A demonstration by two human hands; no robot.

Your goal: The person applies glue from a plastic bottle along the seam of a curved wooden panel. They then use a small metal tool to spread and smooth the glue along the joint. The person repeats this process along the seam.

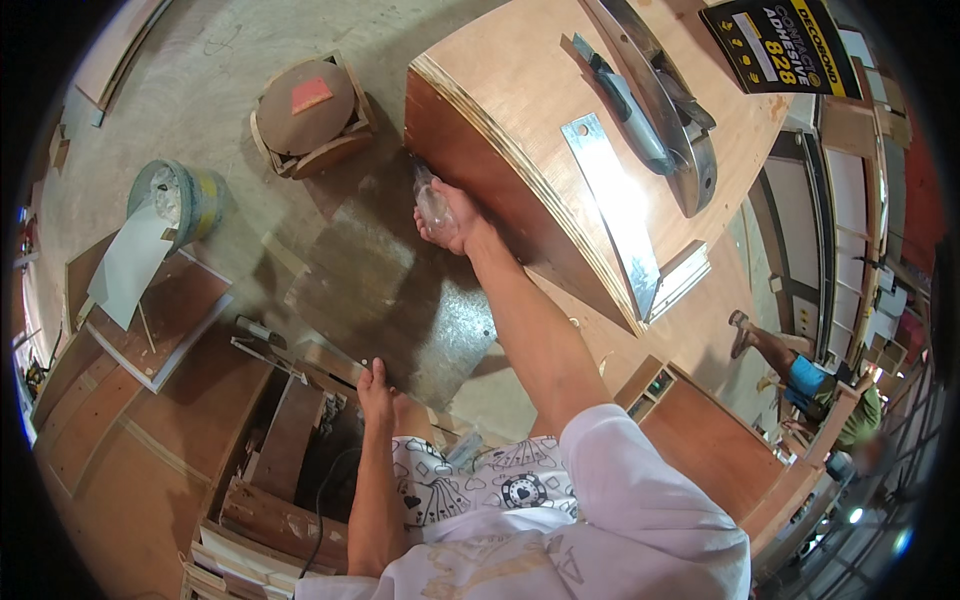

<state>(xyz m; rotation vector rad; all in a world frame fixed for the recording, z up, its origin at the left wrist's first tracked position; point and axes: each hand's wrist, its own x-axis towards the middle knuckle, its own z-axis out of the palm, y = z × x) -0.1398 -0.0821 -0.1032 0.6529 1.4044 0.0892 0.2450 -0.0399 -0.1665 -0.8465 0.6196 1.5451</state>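
My right hand (454, 217) is closed around a clear plastic bottle (435, 212) with a narrow tip, held against the dark reddish-brown side of a curved plywood piece (517, 195). On that piece's light top lie a metal rule or flat bar (611, 206), a utility knife (634, 120) and a metal hand plane with a curved sole (694, 142). My left hand (377, 386) is low at the left, near my knee, its fingers partly curled; whether it holds something small is unclear.
A bucket (187, 202) with plastic inside stands at the left, by wooden panels (180, 315). A round wooden piece (307, 109) with a red patch sits on the floor ahead. Black adhesive packaging (780, 49) is at the upper right. Another person (806, 375) is farther right.
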